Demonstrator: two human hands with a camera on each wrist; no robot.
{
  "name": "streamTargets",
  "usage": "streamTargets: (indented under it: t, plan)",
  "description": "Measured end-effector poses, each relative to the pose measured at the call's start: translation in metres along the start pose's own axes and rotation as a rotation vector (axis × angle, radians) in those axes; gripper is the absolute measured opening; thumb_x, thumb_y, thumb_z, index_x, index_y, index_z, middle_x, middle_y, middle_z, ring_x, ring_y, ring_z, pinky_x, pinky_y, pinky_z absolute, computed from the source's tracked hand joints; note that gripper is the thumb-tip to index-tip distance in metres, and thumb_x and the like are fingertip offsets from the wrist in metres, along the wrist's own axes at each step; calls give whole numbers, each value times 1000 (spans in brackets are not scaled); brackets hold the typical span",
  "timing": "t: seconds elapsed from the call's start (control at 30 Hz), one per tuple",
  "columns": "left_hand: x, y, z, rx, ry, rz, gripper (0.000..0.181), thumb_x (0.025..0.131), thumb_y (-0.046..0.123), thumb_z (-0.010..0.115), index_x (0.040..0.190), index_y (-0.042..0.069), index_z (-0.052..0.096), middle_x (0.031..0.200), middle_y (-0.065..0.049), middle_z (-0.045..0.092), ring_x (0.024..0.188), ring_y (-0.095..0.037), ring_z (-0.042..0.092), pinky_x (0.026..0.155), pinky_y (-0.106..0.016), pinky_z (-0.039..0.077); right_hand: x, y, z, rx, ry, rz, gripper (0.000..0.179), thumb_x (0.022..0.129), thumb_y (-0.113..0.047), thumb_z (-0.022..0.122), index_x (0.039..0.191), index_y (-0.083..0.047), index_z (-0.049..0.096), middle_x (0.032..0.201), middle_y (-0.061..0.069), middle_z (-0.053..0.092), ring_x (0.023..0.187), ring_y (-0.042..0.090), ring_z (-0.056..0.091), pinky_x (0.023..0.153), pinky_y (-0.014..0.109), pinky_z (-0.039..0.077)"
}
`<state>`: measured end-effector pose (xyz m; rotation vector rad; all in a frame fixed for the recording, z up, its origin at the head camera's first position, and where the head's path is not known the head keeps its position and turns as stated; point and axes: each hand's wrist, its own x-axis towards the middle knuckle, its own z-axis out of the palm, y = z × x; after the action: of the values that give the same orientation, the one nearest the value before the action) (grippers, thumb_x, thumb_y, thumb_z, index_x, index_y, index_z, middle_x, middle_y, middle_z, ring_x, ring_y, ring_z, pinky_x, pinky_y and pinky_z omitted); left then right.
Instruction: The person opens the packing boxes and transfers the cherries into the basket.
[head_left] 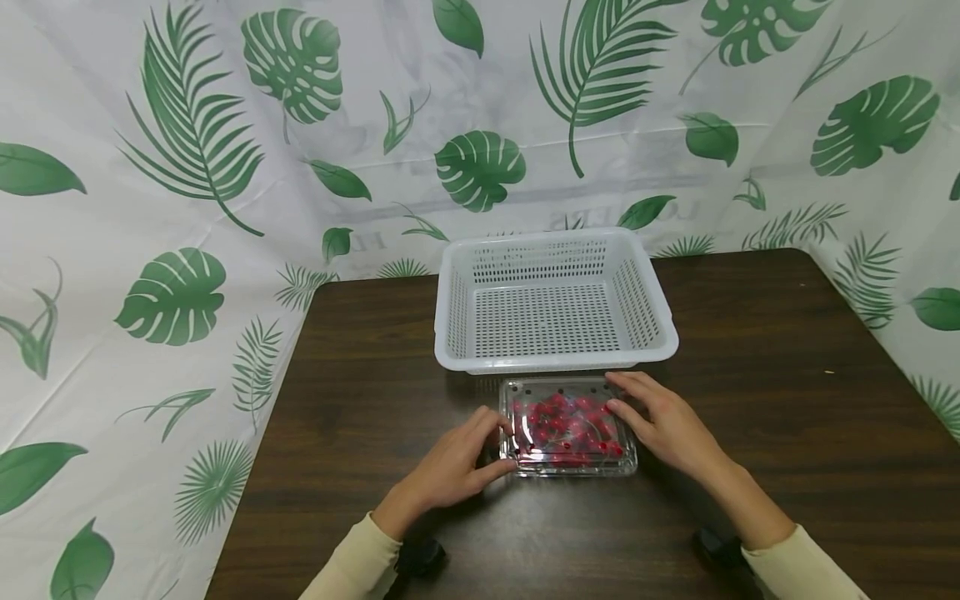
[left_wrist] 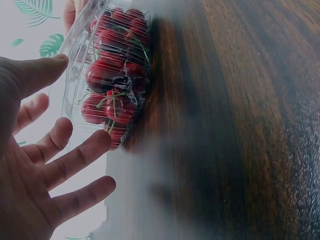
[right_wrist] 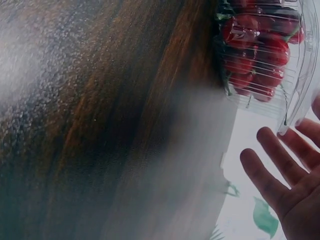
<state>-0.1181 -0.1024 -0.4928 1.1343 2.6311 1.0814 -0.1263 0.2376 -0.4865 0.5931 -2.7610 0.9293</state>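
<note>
A clear plastic clamshell box point(head_left: 628, 461) sits on the table with its lid down, and red cherries point(head_left: 558, 417) with green stems show through it. At its left side is my left hand point(head_left: 450, 468), thumb at the near corner and fingers along the edge. In the left wrist view, the fingers of that hand point(left_wrist: 55, 165) are spread and the thumb lies by the lid's rim. My right hand point(head_left: 675, 427) has its fingertips at the box's far right corner. Those fingers look extended in the right wrist view, beside the lid's edge point(right_wrist: 300, 105).
Just behind the box stands a white perforated plastic basket point(head_left: 562, 364) with nothing in it. Both are on a dark wood-grain table point(head_left: 360, 375). A white cloth with green leaf prints point(head_left: 390, 67) hangs around the table's back and sides.
</note>
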Motion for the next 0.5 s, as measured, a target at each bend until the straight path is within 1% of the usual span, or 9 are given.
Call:
streamTargets:
  t: [0.13,0.33,0.5]
  plan:
    - [-1,-1,0,-4,8,7,36,95,41,64,121,20,50,101,-2,52,83,-18,56,66,-20,45,1,0,1,-1,2,2,45,96,-24,66,136,-7,56,128,8,59,110,27,61,88,55,51]
    - [-2,-2,1,-9,13,5,38,96,43,62,123,20,49,101,-2,52,81,-18,56,65,-21,45,0,0,2,-19,16,-2,44,96,-25,65,136,-8,57,129,8,59,110,29,61,87,56,51]
    - [-3,-3,1,-9,23,-10,43,95,45,61,126,19,47,103,0,52,83,-16,56,68,-22,47,-2,-1,1,-24,10,9,43,100,-27,59,139,-10,54,132,9,57,112,32,61,85,59,51]
